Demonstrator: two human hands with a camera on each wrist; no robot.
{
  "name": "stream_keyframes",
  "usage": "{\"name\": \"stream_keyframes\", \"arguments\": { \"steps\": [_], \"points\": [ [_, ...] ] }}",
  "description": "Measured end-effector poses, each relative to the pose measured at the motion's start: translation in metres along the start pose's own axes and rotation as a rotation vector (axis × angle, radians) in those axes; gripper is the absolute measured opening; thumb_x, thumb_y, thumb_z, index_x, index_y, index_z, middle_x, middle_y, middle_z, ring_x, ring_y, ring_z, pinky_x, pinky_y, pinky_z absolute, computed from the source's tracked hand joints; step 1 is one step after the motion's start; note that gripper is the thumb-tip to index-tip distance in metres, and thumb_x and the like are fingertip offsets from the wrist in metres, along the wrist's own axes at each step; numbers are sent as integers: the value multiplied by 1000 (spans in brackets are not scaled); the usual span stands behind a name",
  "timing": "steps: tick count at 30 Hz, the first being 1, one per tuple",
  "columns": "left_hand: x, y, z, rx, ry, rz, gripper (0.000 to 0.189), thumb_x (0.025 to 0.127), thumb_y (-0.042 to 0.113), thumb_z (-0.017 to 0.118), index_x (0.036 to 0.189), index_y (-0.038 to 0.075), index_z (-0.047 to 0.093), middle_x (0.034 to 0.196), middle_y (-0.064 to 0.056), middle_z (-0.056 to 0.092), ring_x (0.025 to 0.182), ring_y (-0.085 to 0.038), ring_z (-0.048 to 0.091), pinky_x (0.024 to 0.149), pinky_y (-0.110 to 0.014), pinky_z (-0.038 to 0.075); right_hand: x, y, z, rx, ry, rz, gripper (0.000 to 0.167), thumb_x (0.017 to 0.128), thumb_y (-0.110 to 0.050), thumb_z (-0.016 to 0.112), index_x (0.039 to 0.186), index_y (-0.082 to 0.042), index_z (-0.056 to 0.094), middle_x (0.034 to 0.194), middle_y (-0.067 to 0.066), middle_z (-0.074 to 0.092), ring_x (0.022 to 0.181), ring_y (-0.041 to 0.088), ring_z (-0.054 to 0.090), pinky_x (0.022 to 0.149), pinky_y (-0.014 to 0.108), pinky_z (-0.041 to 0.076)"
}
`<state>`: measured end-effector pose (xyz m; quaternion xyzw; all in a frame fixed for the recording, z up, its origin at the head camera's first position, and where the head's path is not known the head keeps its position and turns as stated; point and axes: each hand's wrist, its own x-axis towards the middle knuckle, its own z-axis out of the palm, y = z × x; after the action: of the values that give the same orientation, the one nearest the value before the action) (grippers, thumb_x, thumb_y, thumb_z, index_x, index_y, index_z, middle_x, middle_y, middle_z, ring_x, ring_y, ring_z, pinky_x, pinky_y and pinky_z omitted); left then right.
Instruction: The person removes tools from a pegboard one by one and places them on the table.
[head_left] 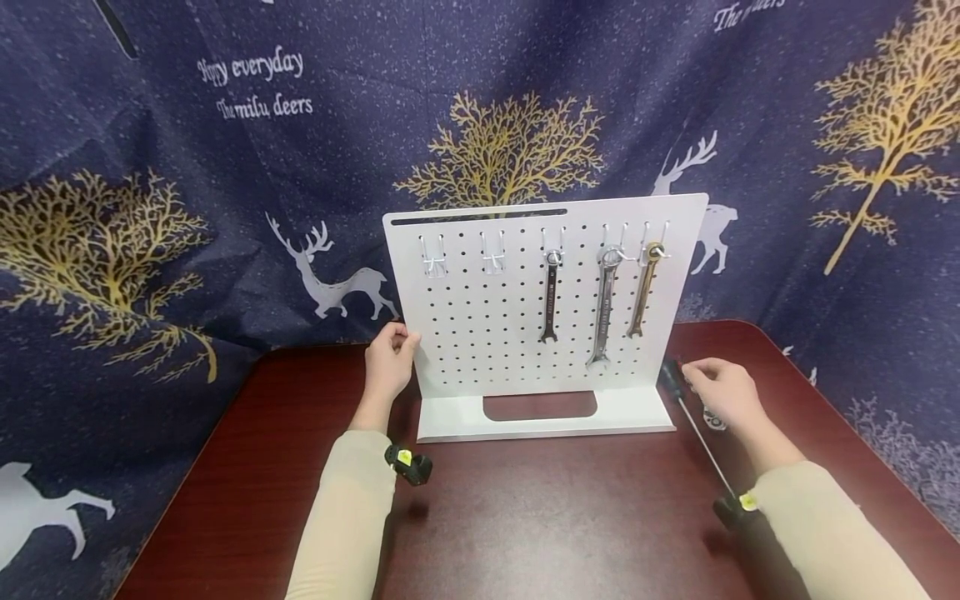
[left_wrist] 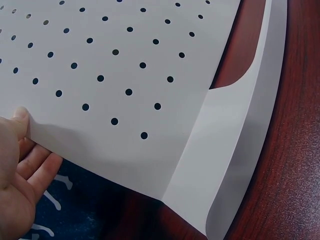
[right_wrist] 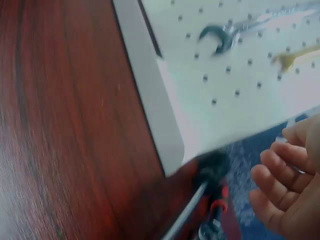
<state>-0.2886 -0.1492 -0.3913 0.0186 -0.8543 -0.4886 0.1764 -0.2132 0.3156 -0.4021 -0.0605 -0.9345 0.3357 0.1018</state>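
A screwdriver (head_left: 674, 383) was located by the lower right corner of the pegboard (head_left: 513, 326), near the loosely curled, apparently empty right hand (head_left: 723, 390). The pegboard, set toward the worktop's (head_left: 577, 517) far edge, was pinched along its left edge by the left hand (head_left: 390, 362).

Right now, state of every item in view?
White pegboard: standing
Leftmost hook: bare
Second hook: bare
Dark wrench: hanging
Large silver wrench: hanging
Gold wrench: hanging
Screwdriver: lying on table
Red-black tool: beside screwdriver, blurred
Left hand: pinching pegboard's left edge
Right hand: holding nothing visible
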Motion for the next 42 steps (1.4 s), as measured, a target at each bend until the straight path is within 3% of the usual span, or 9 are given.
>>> {"name": "stream_keyframes", "arguments": {
  "steps": [4, 9, 17, 22, 27, 42],
  "points": [
    [0, 0, -1, -7, -4, 1, 18, 94, 22, 59, 99, 5, 54, 91, -16, 65, 75, -23, 54, 67, -27, 43, -4, -16, 3, 89, 3, -28, 42, 98, -30, 49, 113, 8, 60, 95, 27, 68, 74, 20, 65, 56, 24, 48],
    [0, 0, 0, -3, -7, 1, 19, 94, 22, 58, 99, 5, 54, 91, -16, 66, 76, -23, 54, 68, -27, 43, -7, -37, 8, 159, -2, -62, 40, 97, -29, 50, 114, 6, 60, 99, 27, 67, 73, 6, 61, 60, 20, 49],
    [1, -1, 0, -2, -4, -2, 18, 94, 22, 58, 99, 5, 54, 91, -16, 66, 75, -24, 56, 67, -27, 44, -2, -73, 19, 249, -40, -123, 39, 98, -30, 51, 116, 4, 61, 108, 25, 66, 92, 29, 65, 68, 20, 51],
    [1, -2, 1, 2, -1, 2, 17, 94, 22, 58, 99, 5, 54, 90, -15, 66, 74, -23, 55, 66, -27, 44, 3, -88, 28, 336, -57, -122, 40, 98, -31, 50, 121, 1, 58, 115, 23, 64, 96, 26, 65, 77, 32, 55],
    [1, -2, 1, 8, 1, 7, 18, 95, 22, 58, 99, 6, 54, 90, -15, 66, 75, -24, 55, 67, -28, 44, 10, -100, 38, 363, -85, -177, 39, 99, -29, 49, 126, -1, 55, 121, 22, 61, 106, 32, 61, 83, 43, 54],
    [0, 0, 1, 4, -5, 0, 18, 94, 22, 58, 100, 5, 54, 92, -16, 66, 76, -24, 59, 67, -28, 45, 25, -142, 56, 535, -194, -263, 41, 100, -19, 46, 139, -8, 42, 142, 13, 47, 127, 30, 48, 94, 44, 49]
  ]
}}
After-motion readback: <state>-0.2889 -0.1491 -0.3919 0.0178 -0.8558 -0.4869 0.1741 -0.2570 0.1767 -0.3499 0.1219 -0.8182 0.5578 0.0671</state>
